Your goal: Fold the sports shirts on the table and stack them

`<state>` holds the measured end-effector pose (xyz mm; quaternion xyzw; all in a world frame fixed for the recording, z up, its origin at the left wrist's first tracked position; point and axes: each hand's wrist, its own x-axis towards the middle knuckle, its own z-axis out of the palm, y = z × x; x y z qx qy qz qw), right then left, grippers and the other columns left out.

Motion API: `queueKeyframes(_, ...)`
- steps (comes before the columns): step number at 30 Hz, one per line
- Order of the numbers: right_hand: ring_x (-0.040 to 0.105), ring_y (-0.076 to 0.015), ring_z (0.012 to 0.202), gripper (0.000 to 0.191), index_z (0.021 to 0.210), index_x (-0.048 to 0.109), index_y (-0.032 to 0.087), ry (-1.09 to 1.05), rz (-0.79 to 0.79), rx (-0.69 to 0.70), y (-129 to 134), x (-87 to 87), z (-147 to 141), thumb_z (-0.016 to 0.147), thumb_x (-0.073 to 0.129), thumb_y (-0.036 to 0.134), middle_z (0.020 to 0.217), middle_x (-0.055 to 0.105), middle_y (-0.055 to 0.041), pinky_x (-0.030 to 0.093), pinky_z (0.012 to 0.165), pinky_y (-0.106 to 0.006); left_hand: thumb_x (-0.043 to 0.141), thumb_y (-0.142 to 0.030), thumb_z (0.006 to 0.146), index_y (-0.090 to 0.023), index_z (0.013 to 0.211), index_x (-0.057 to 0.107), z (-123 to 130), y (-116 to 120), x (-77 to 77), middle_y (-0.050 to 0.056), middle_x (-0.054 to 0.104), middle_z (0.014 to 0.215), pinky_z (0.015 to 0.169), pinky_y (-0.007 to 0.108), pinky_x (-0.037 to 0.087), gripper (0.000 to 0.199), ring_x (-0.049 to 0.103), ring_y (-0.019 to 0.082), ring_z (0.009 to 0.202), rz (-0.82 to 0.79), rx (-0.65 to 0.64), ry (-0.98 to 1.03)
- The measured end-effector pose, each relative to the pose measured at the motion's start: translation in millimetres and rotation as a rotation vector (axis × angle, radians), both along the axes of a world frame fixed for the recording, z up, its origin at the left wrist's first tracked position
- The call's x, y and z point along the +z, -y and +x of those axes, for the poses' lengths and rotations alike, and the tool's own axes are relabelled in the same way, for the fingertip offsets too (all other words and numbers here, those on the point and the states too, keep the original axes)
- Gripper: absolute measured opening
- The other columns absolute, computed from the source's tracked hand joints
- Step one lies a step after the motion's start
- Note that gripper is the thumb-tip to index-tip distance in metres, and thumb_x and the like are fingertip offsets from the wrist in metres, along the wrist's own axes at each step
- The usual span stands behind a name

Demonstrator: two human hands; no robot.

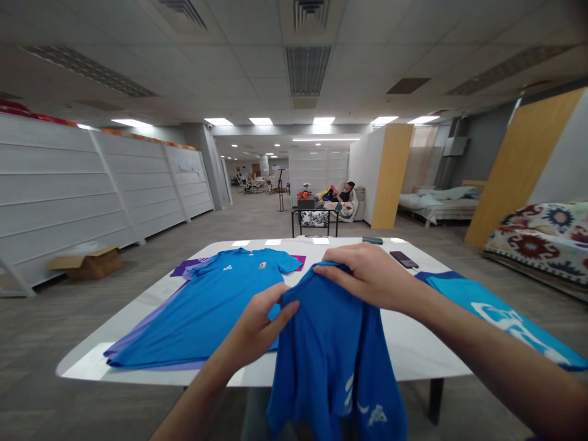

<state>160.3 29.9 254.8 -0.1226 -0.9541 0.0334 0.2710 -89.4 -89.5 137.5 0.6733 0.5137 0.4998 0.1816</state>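
Observation:
A blue garment with white prints low down (328, 349) hangs from both my hands over the near edge of the table; its folds hide whether it is a shirt or shorts. My left hand (261, 321) pinches the garment's upper left corner between thumb and fingers. Farther right and a little higher, my right hand (370, 275) grips the same top edge. Left of the hands, a blue T-shirt (206, 312) with small chest logos lies spread flat, collar away from me. Lilac cloth (147, 327) shows beneath its left side.
The white table (82, 355) has rounded corners. On its right lie a phone (403, 260) and folded blue clothing with a white print (496, 312). A patterned chair (315, 218) stands beyond the far edge. Farther back, a person (344, 195) sits on a sofa.

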Motion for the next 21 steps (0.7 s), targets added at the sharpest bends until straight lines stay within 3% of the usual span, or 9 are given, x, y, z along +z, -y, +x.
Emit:
queueKeyframes(4, 0.063, -0.0172, 0.077, 0.050, 0.092, 0.073, 0.021, 0.038, -0.086, 0.008, -13, 1.0, 11, 0.113, 0.062, 0.065, 0.084, 0.072, -0.0021, 0.036, 0.071, -0.030, 0.075, -0.051, 0.105, -0.021, 0.093, 0.065, -24, 2, 15.3, 0.002, 0.061, 0.090, 0.079, 0.026, 0.053, 0.034, 0.059, 0.018, 0.085, 0.060, 0.074, 0.111)
queueKeyframes(9, 0.063, -0.0147, 0.074, 0.045, 0.098, 0.077, 0.022, 0.142, -0.298, 0.105, -25, 2.2, 20, 0.106, 0.073, 0.066, 0.083, 0.072, 0.0015, 0.039, 0.066, -0.027, 0.077, -0.063, 0.099, -0.020, 0.096, 0.064, -35, 20, 37.4, 0.001, 0.057, 0.090, 0.073, 0.025, 0.050, 0.045, 0.054, 0.016, 0.080, -0.008, 0.063, 0.137)
queueKeyframes(13, 0.067, -0.0156, 0.076, 0.046, 0.103, 0.080, 0.021, 0.162, -0.426, 0.152, -31, 8.7, 28, 0.098, 0.082, 0.067, 0.088, 0.076, 0.0009, 0.043, 0.063, -0.026, 0.076, -0.065, 0.098, -0.020, 0.094, 0.070, -36, 27, 63.4, 0.002, 0.064, 0.087, 0.078, 0.026, 0.051, 0.046, 0.058, 0.019, 0.083, 0.055, 0.291, -0.024)
queueKeyframes(16, 0.076, -0.0206, 0.090, 0.050, 0.118, 0.083, 0.023, 0.420, -0.654, 0.296, -40, 8.4, 33, 0.093, 0.086, 0.066, 0.106, 0.083, -0.0012, 0.054, 0.073, -0.027, 0.072, -0.068, 0.100, -0.020, 0.101, 0.076, -47, 32, 89.8, 0.001, 0.072, 0.090, 0.081, 0.027, 0.053, 0.048, 0.064, 0.020, 0.086, 0.167, 0.513, -0.126)
queueKeyframes(18, 0.078, -0.0241, 0.101, 0.053, 0.125, 0.084, 0.024, 0.538, -0.728, 0.339, -51, 4.2, 36, 0.094, 0.084, 0.067, 0.118, 0.084, -0.0031, 0.058, 0.083, -0.030, 0.075, -0.066, 0.100, -0.020, 0.105, 0.079, -58, 36, 107.9, -0.001, 0.076, 0.093, 0.081, 0.026, 0.052, 0.046, 0.067, 0.019, 0.087, 0.226, 0.590, -0.192)
queueKeyframes(21, 0.074, -0.0263, 0.104, 0.053, 0.120, 0.083, 0.023, 0.328, -0.632, 0.228, -70, -3.3, 41, 0.099, 0.077, 0.072, 0.116, 0.083, -0.0055, 0.058, 0.089, -0.035, 0.081, -0.062, 0.099, -0.022, 0.108, 0.084, -75, 43, 128.8, -0.005, 0.079, 0.095, 0.080, 0.024, 0.049, 0.042, 0.069, 0.016, 0.088, 0.277, 0.640, -0.333)
